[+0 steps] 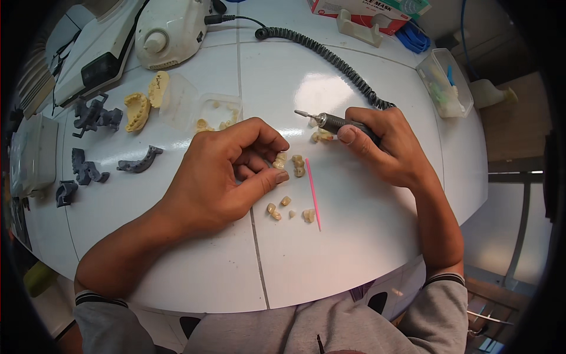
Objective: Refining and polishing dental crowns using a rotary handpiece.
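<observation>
Grey shirt (283, 330), seen along the lower edge. White table (359, 248), crossed by dark seams. Left hand (227, 171): thumb and index finger clamped on a tooth-coloured piece (280, 160), which is held over the table's middle. Right hand (392, 147): fingers wrapped round a dark handpiece (342, 125), its metal bit pointed leftward, apart from the piece. White control unit (171, 35), placed at the far left. Coiled black cord (330, 53), stretched from near the unit toward the right hand. Dark grey model (97, 115) and yellow dental model (137, 112), set side by side at left. Pink stick (312, 192), laid between the hands. Small loose crowns (309, 216), scattered near the stick's lower half.
</observation>
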A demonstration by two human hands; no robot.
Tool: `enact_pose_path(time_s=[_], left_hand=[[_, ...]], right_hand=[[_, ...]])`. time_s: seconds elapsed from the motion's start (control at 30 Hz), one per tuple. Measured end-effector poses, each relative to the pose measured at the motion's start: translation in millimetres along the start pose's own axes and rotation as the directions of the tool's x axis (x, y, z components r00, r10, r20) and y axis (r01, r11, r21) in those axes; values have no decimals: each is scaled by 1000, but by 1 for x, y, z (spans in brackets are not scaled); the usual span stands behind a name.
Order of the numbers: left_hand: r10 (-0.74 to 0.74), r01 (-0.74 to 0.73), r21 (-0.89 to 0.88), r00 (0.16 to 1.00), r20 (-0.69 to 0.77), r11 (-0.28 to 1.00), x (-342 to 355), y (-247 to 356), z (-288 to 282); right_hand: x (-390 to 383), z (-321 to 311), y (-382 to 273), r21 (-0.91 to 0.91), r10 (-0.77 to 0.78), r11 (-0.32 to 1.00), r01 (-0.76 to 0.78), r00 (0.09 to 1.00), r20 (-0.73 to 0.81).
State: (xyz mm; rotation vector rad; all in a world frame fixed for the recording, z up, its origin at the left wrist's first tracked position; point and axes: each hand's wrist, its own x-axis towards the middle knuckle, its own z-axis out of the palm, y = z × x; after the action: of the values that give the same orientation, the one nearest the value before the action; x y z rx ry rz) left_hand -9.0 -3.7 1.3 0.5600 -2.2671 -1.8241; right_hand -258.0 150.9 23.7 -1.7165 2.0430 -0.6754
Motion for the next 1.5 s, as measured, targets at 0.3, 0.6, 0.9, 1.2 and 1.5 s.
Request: enact_pose_path(time_s=[0.3,0.6,0.9,1.2,1.5], left_hand=[[18,-18,60,1000,-5,998,-3,-2,-2],[-83,83,-3,996,28,997,-1,8,-2],[-146,148,-31,988,45,989,-1,14,-3],[-96,99,-39,992,87,994,-1,11,-5],[-116,124,-69,987,108,990,0,13,-6]], right_hand=[[-20,11,-3,-100,-142,986,132,985,-96],[-26,14,-13,-396,-228,900,183,971,-69],[-26,16,-16,-410,-267,886,219,962,-64],[-27,19,-13,-394,-280,890,230,957,-72],[-25,13,-13,-411,-263,882,231,964,-24]])
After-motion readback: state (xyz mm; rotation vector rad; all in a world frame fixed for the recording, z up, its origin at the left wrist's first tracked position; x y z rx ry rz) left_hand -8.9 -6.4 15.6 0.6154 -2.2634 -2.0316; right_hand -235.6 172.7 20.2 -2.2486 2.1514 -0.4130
